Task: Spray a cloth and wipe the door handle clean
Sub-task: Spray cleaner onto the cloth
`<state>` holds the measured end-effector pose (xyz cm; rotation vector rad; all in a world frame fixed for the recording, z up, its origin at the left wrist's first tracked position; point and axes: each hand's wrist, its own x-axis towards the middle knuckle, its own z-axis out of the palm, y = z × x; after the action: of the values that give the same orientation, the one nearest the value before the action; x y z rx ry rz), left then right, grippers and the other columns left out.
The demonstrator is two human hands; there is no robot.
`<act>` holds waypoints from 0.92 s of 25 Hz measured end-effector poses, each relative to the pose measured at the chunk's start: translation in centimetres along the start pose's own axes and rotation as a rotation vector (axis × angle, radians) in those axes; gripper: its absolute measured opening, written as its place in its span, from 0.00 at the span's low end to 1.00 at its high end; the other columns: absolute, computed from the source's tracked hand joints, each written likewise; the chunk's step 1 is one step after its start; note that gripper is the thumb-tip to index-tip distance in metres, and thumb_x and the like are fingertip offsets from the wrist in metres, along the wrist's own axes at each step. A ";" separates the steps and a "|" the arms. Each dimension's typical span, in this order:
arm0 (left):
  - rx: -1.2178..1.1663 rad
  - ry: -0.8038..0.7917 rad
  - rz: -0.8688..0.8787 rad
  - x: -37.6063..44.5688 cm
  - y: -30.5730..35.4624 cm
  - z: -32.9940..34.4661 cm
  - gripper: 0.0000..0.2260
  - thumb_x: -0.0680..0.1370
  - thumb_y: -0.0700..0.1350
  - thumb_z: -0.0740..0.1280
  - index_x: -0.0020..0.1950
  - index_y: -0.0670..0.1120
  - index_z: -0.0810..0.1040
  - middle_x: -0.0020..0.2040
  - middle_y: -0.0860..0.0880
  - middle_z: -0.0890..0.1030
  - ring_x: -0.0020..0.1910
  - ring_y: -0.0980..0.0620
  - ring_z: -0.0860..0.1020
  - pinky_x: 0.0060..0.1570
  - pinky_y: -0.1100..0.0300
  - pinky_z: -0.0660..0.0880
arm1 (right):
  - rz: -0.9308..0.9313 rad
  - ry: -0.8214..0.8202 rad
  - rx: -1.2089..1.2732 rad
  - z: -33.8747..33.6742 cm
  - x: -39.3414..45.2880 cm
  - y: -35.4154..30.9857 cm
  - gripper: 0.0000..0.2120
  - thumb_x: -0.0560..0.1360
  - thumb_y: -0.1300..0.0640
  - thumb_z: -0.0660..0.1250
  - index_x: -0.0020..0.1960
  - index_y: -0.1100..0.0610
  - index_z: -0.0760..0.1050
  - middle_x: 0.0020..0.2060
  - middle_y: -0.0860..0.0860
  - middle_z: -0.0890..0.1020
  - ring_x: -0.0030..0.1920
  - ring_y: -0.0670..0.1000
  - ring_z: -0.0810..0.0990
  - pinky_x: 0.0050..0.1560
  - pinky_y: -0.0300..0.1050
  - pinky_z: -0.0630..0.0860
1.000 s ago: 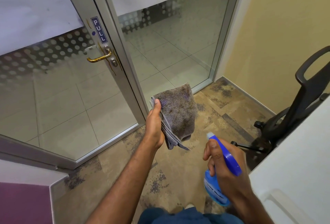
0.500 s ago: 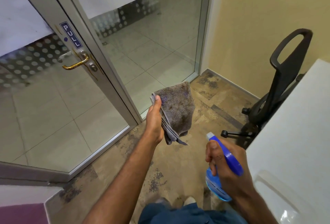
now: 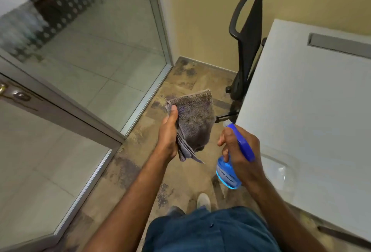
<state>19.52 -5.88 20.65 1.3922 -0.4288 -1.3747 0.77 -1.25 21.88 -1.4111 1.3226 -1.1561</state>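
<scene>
A: Cloth (image 3: 193,123): quantity one, grey, folded. Location: held upright in the left hand (image 3: 168,135), thumb pressed on its upper left corner, remaining fingers behind the fabric and hidden. Loose lower edges hang below the palm.

B: Spray bottle (image 3: 230,169): quantity one, blue, translucent body. Location: right hand (image 3: 242,152), fingers wrapped about the neck, one finger curled over the trigger. Nozzle points toward the cloth; nozzle and cloth are near, not touching.

A: Door handle (image 3: 2,90): only a brass-coloured end shows at the left frame edge, on the metal door frame (image 3: 66,111), well apart from both hands. A lock fitting (image 3: 20,97) sits just beside it.

B: Other items: one black chair (image 3: 246,37) by the wall, one white desk (image 3: 313,99) at right, two shoes (image 3: 203,200) on the mottled floor (image 3: 130,171).
</scene>
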 end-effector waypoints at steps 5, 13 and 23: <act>0.099 -0.113 -0.082 -0.7 -3.1 3.6 0.13 0.86 0.54 0.59 0.56 0.48 0.79 0.45 0.52 0.88 0.46 0.54 0.86 0.46 0.55 0.83 | 0.041 0.245 0.008 -4.7 -0.3 3.0 0.26 0.79 0.38 0.64 0.41 0.62 0.74 0.34 0.62 0.77 0.30 0.64 0.76 0.33 0.58 0.78; 0.162 -0.195 -0.152 -1.3 -6.2 5.2 0.12 0.85 0.54 0.61 0.59 0.48 0.79 0.48 0.53 0.88 0.51 0.54 0.86 0.48 0.57 0.81 | 0.099 0.552 -0.069 -12.1 -1.5 9.6 0.19 0.79 0.46 0.69 0.44 0.62 0.71 0.34 0.57 0.76 0.35 0.57 0.77 0.43 0.42 0.77; 0.205 -0.182 -0.149 -1.5 -6.5 3.7 0.15 0.85 0.56 0.60 0.61 0.48 0.79 0.55 0.50 0.87 0.54 0.53 0.85 0.53 0.54 0.80 | 0.185 0.747 -0.074 -15.2 -2.2 18.8 0.08 0.83 0.51 0.69 0.49 0.54 0.74 0.41 0.56 0.78 0.43 0.66 0.80 0.49 0.65 0.80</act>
<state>13.28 -3.91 16.82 1.4945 -0.6100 -1.6238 -17.89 -0.32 6.37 -0.8901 1.9716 -1.5913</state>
